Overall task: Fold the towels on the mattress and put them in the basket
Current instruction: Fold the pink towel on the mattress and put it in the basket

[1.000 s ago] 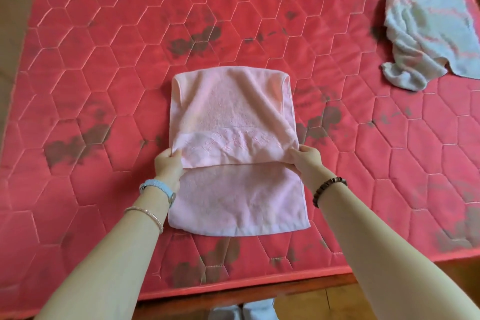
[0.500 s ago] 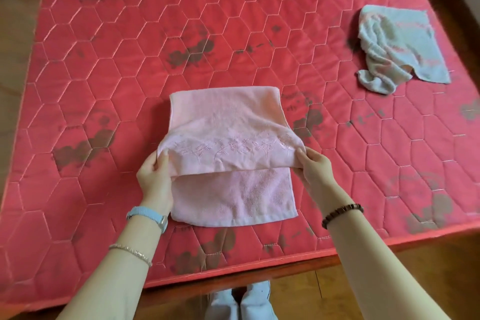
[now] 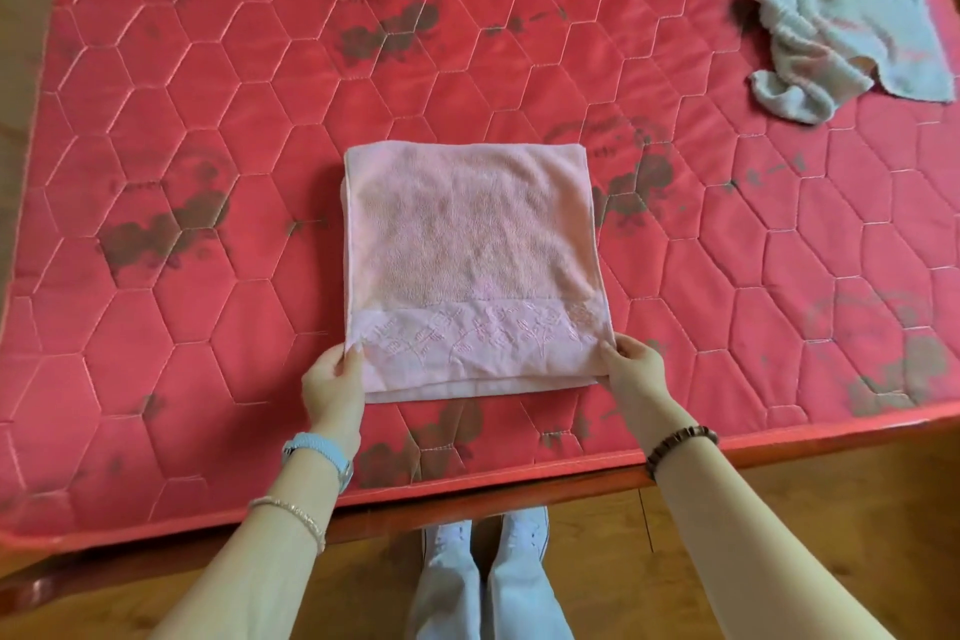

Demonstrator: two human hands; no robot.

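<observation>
2 corners of the pink towel (image 3: 467,244) are in my grip. My left hand (image 3: 335,390) pinches the near-left corner of the folded-over layer, thumb on top, and my right hand (image 3: 636,369) pinches the near-right one the same way. I hold it at the corners so the embroidered border lands square on the layer beneath. A thin strip of that lower layer shows just past the hem, so the edges are close but not quite flush. The towel lies flat on the red quilted mattress (image 3: 208,120), near its front edge, directly before me. Around it the mattress lies bare enough, I judge, for 1 more fold sideways. Well apart, at the far right, a crumpled pale blue towel (image 3: 841,16) waits unfolded. No basket is in view, so I cannot tell where it stands.
</observation>
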